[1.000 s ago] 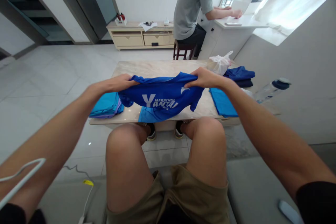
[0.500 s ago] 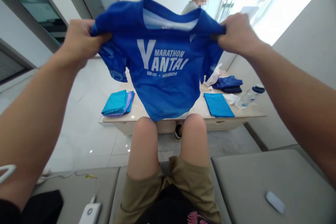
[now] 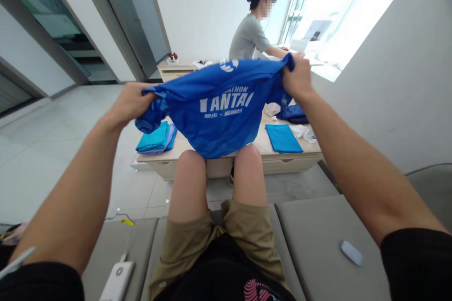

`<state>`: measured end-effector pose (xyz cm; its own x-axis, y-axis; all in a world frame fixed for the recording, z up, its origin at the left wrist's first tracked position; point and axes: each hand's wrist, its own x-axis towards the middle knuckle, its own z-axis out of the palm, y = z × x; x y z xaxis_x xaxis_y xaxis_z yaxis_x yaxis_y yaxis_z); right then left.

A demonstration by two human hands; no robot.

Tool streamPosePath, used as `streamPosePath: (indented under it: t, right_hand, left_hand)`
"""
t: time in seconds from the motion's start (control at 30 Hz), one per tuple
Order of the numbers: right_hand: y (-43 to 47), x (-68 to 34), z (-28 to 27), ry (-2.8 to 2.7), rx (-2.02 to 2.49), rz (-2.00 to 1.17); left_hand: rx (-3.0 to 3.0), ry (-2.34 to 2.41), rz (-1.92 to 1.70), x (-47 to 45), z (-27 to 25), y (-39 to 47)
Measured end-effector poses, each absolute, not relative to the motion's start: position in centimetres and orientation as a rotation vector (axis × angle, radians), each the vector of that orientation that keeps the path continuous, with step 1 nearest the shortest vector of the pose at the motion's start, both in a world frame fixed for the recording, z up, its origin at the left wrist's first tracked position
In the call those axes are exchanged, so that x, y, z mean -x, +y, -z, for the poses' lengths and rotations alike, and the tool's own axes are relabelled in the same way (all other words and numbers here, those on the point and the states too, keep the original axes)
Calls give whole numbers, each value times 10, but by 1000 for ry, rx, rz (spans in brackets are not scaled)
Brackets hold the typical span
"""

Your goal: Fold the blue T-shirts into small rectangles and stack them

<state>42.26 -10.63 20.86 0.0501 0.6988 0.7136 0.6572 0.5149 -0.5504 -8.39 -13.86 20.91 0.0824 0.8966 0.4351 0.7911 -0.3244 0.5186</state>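
A blue T-shirt with white "YANTAI" lettering is stretched between my two hands above the low wooden table. My left hand is closed on the cloth at one shoulder and sleeve. At the other shoulder, my right hand pinches the fabric, a bit higher than the left. The shirt's upper part is folded over, so a white emblem shows along its top edge and some letters are covered. Its lower end hangs near my knees, at the table's near edge.
On the wooden table lie a stack of folded teal and purple clothes, a folded blue cloth and a dark blue garment. A white power bank and a pale oval object rest on the grey seat. Another person works beyond.
Both hands have come lower and closer together. The shirt's neckline, open and facing up before, is now folded over at the top. The other person shows more fully.
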Motion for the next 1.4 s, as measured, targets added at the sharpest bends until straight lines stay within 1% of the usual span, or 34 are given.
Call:
streamPosePath:
  t: [0.07, 0.1, 0.17, 0.23, 0.33, 0.4, 0.5, 0.6, 0.77, 0.9, 1.0, 1.07, 1.17, 1.27, 1.33, 1.4]
  right_hand:
    - [-105, -421, -170, -1462, 1267, -54]
    - [-103, -422, -155, -1409, 1278, -76]
    - [-100, -427, -141, -1404, 1248, -118]
    - [-99, -434, -141, -1462, 1186, -128]
    - [-104, -444, -138, -1504, 1187, -133]
    - [-111, -449, -123, -1514, 1244, -172]
    - [-123, -453, -92, -1505, 1295, -194]
    - [-135, -453, -63, -1481, 1317, -98]
    - [-151, -449, -13, -1479, 1414, 182]
    - [-158, -452, 34, -1595, 1515, 355]
    - [-147, -458, 60, -1716, 1541, 372]
    - [-125, -461, 68, -1770, 1553, 357]
    - [-69, -459, 68, -1816, 1611, 327]
    - [-1, -446, 72, -1833, 1802, 237]
    - [32, -431, 86, -1866, 1947, 123]
    - [45, -413, 106, -1899, 2003, 59]
  left_hand:
    - [-2163, 1815, -1057, 82, -183, -146]
    - [-2154, 1841, -1108, 82, -173, -148]
    - [-2164, 1832, -1251, 83, -162, -147]
    - [-2186, 1790, -1315, 84, -158, -145]
    - [-2202, 1713, -1144, 84, -151, -145]
    - [-2181, 1662, -1021, 84, -139, -150]
    - [-2145, 1598, -1055, 85, -115, -161]
    - [-2172, 1526, -1201, 93, -93, -169]
    - [-2241, 1494, -1384, 109, -55, -162]
    - [-2406, 1719, -1497, 125, -17, -151]
    - [-2446, 1928, -1508, 137, 13, -141]
    - [-2421, 2046, -1388, 143, 29, -126]
    - [-2295, 2267, -1107, 142, 41, -84]
    - [-2109, 2451, -648, 125, 48, -28]
    - [-2054, 2419, -281, 107, 61, 1]
    - [-2123, 2372, -241, 89, 82, 14]
